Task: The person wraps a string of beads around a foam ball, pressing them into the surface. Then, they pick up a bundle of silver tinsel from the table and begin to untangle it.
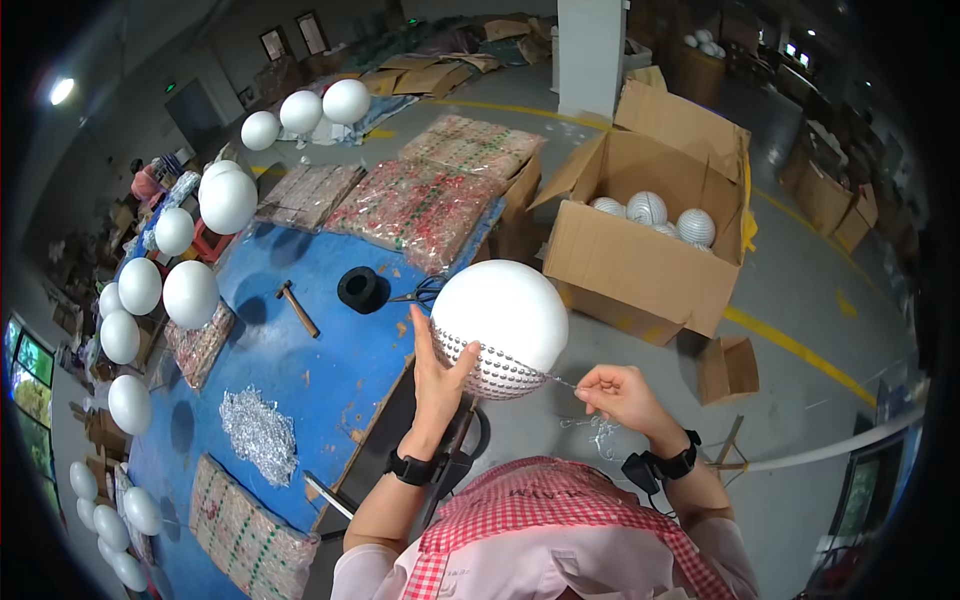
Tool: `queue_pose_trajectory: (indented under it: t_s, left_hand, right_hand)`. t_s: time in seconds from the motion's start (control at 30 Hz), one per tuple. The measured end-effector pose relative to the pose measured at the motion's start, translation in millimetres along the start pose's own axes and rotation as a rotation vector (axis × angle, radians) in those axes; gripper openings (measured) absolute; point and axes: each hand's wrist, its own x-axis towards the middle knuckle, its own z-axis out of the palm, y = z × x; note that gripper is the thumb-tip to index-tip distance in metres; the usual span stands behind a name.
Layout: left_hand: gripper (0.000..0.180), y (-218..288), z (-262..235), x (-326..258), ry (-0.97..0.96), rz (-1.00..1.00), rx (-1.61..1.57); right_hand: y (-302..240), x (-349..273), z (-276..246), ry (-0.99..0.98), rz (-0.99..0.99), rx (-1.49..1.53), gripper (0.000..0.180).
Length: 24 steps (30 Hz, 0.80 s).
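A large white ball point(503, 305) is held up in front of me, its lower part wrapped in rows of a silver bead string point(490, 368). Against the ball's left side lies my left hand point(440, 375), thumb over the beaded rows and fingers stretched along the white surface. My right hand point(622, 398), to the right of the ball, pinches the bead string, which runs taut from the ball to the fingertips. Below that hand dangles a loose tangle of the string point(602, 437). Black-handled scissors point(425, 292) and a black spool point(362, 290) lie on the blue table point(340, 380) just left of the ball.
A hammer point(298, 310) and a silver bead heap point(258, 436) lie on the table, with bead-filled plastic packs point(425, 210) around. White balls point(190, 294) line the left side. An open carton point(640, 262) with wrapped balls point(646, 208) stands right; a small box point(728, 370) sits nearby.
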Motion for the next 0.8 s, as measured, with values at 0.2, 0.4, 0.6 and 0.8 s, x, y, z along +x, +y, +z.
queue_pose_trajectory:
  t_s: [0.2,0.4,0.6,0.8]
  left_hand:
    - [0.088,-6.4,-0.8,-1.0,-0.029,0.024,-0.023]
    - [0.086,0.7,-2.6,0.2,0.005,-0.021,-0.081]
    - [0.082,-11.1,-4.8,1.4,0.011,-0.108,-0.151]
    - [0.077,-22.1,-5.4,1.4,0.084,-0.102,0.003]
  right_hand:
    - [-20.6,-18.8,15.3,-0.161,-0.129,0.095,0.011]
    - [-12.7,-9.8,13.8,-0.142,-0.107,0.142,0.012]
    - [10.6,10.2,0.9,-0.042,-0.058,0.210,0.018]
    - [19.1,18.8,1.5,0.014,-0.052,0.137,0.018]
